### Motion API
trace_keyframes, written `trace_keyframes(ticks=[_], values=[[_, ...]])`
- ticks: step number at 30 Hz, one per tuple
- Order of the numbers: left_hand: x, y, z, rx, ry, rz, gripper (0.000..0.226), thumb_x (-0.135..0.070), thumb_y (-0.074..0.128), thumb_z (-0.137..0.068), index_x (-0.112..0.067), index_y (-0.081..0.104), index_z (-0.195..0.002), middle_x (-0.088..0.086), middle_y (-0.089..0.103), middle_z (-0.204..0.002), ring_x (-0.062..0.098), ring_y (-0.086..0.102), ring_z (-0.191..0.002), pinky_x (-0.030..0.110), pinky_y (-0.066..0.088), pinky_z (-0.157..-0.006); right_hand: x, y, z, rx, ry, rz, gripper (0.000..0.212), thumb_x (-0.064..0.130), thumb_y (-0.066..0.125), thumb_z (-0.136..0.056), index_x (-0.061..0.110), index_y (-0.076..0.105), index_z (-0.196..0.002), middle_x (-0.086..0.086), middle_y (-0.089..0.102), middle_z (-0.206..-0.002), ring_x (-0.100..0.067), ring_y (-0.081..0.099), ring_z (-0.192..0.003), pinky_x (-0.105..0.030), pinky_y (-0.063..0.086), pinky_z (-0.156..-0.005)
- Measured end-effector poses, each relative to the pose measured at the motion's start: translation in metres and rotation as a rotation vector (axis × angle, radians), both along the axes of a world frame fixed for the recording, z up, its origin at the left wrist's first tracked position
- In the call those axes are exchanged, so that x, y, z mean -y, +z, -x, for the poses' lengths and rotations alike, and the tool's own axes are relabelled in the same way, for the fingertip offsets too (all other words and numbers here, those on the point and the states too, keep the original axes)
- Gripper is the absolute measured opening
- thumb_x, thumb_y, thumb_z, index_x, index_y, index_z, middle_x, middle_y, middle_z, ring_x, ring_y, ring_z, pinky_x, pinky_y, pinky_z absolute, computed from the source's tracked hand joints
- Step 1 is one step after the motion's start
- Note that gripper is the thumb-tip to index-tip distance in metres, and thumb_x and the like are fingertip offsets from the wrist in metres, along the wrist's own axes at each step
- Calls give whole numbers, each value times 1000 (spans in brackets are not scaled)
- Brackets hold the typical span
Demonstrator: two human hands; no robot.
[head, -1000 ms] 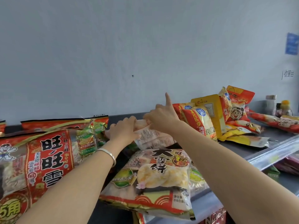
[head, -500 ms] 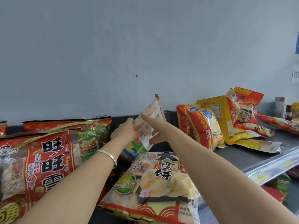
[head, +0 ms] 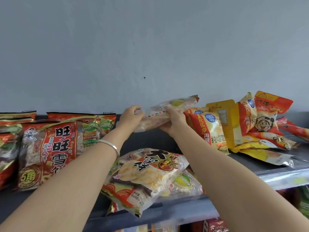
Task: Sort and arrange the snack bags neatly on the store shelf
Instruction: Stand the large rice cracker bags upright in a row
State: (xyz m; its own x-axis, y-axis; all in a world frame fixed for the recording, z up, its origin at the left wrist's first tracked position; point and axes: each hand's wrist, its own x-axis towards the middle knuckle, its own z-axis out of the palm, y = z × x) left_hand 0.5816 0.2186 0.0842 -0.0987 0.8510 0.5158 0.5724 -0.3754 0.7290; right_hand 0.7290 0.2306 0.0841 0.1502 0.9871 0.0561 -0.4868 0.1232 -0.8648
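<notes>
1. Shelf (head: 187, 209): landmark is the large rice-cracker bag (head: 147, 173), flat at the front edge.
2. Clear snack bag (head: 173, 104): held aloft behind and above landmark, long axis left-right, right end higher.
3. Left hand (head: 131, 118) clasps its left end; right hand (head: 174, 122) clasps mid-bag, from below.

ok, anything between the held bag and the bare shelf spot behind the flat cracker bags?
Nothing visible. Left hand and right hand hold the clear bag above bare shelf; flat cracker bags lie further forward; chip bags crowd its right end.
</notes>
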Motion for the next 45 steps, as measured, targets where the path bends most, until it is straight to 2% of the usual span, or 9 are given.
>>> trace_keyframes(ticks=[4,11,16,19,23,29,39,42,45], values=[[13,-6,-10,163,-20,52,54,-33,55,-92,-22,36,-142,7,42,-143,27,45,-126,39,39,-99,13,7,-19,16,-47,-58,59,31,69,-85,19,44,-137,-9,56,-128,-29,57,-112,-54,50,-93],[10,-12,-2,356,2,71,84,-43,68,-82,-25,19,-148,1,32,-151,25,34,-136,43,29,-110,16,2,-25,218,-95,-137,47,38,49,-98,20,41,-141,-5,51,-138,-30,49,-127,-54,41,-104],[-6,-11,15,630,-80,158,68,-32,80,-72,-15,44,-127,8,58,-126,26,57,-111,43,48,-93,0,9,-27,345,-46,-212,36,40,43,-100,18,49,-128,-1,58,-117,-28,54,-119,-41,46,-87],[-21,-11,14,614,-41,37,52,-24,78,-76,-17,43,-114,2,55,-115,21,53,-106,38,43,-92,-15,6,-22,498,11,-268,66,45,59,-90,21,30,-144,-2,45,-142,-22,52,-120,-43,42,-98],[-46,-7,14,623,-27,-44,52,-24,75,-79,-18,42,-118,-1,51,-116,20,49,-109,39,39,-94,-39,-10,-29,587,116,-256,59,15,71,-86,26,33,-129,8,58,-104,-3,56,-79,-18,49,-61],[-77,-15,15,576,-60,-41,42,-27,63,-89,-20,43,-125,3,51,-126,22,51,-115,38,46,-92,-73,-20,-30,505,24,-202,40,9,73,-84,9,51,-117,-13,68,-109,-26,70,-95,-45,56,-87],[-89,-16,31,355,40,-76,68,-43,69,-81,-28,35,-138,4,37,-141,25,42,-127,43,39,-101,-93,-15,-16,75,-35,-171,36,9,65,-90,6,49,-123,-14,66,-112,-28,69,-92,-45,57,-80],[-81,-15,25,568,174,-75,94,-43,75,-75,-29,18,-147,6,21,-151,31,32,-135,51,33,-107,-91,-5,-6,-126,-17,-128,39,13,65,-90,9,51,-126,-13,67,-115,-29,70,-93,-50,56,-84],[-68,-7,13,973,-169,97,96,-37,75,-76,-32,12,-148,9,42,-143,33,48,-125,56,40,-100,-80,2,15,-266,55,-87,38,17,67,-89,13,52,-124,-11,67,-114,-30,69,-94,-53,57,-78]])
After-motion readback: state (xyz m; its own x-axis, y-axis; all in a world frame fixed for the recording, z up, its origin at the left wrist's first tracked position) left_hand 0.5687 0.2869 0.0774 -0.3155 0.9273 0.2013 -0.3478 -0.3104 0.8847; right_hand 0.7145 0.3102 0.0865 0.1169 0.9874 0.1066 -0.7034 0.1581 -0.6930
